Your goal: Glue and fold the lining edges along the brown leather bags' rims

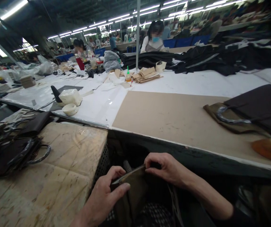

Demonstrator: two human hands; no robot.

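Note:
Low in the head view, both my hands hold a dark brown bag piece (135,186) in my lap, below the table's front edge. My left hand (102,195) grips its near left edge between thumb and fingers. My right hand (166,168) pinches its upper edge from the right. Most of the piece hangs down out of sight between my arms, over checked cloth.
A brown card sheet (173,116) covers the table ahead. Dark bag panels with a handle (249,116) lie at right, more bags with handles (14,148) on the wooden board (62,170) at left. White blocks (70,97), a glue bottle (128,75), black cloth and seated workers fill the back.

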